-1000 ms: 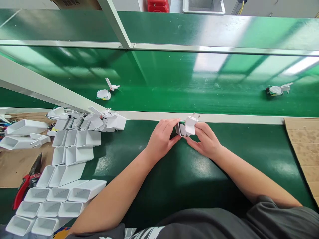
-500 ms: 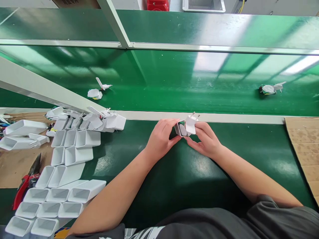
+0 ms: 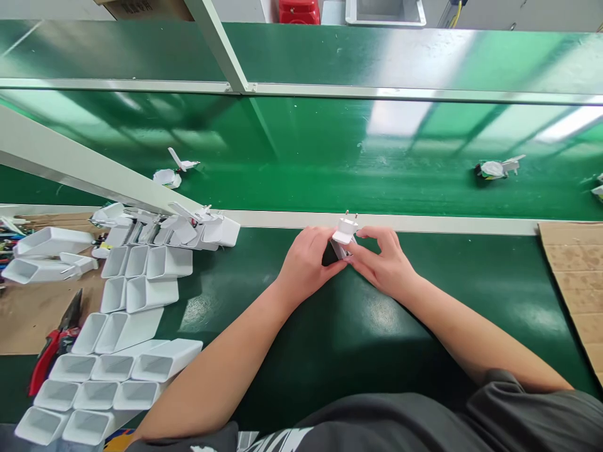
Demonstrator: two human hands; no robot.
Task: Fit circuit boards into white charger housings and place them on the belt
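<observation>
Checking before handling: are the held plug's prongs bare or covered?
Bare: both prongs jut from the white plug, with nothing over them.

Head view, facing forward-down, hands (image 3: 307, 260) seemingly near

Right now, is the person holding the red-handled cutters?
No, the red-handled cutters lie off to the left, while the left hand and right hand have a white plug casing between them.

The shirt (image 3: 386, 427) I saw was dark grey, nearly black in its folds; the right sleeve (image 3: 511, 402) was short and creased; the left sleeve (image 3: 219, 434) bore a small white mark (image 3: 202, 448); white stripes (image 3: 294, 438) patterned the front; forearms (image 3: 245, 333) were bare.
</observation>
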